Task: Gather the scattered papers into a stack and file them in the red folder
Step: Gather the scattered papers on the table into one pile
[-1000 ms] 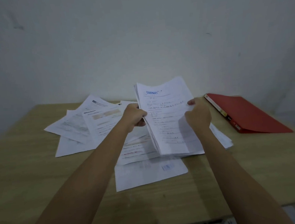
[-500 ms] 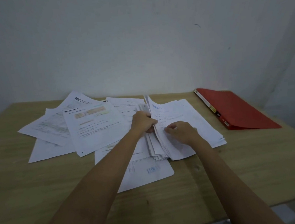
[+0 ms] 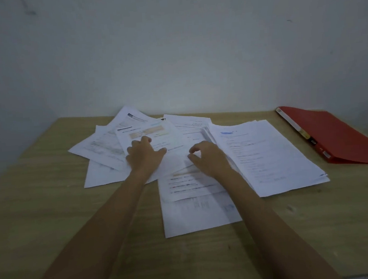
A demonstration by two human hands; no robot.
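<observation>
The thick gathered stack of white printed papers (image 3: 265, 155) lies lengthwise away from the person on the pale wooden table (image 3: 52, 215). Left of the stack, loose white printed sheets (image 3: 104, 150) overlap. The left hand (image 3: 145, 157) presses on them with spread fingers. The right hand (image 3: 211, 159), just beside the stack, curls its fingers over a sheet; I cannot tell whether it pinches. The closed flat red folder (image 3: 341, 135) lies right of the stack, nearer the right hand.

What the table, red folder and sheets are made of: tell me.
Table: wood or wood-look laminate, matte; pale grain shows. Red folder: likely plastic or coated board; smooth, stiff cover. Sheets: thin white printed paper, matte; stack edges fan.
</observation>
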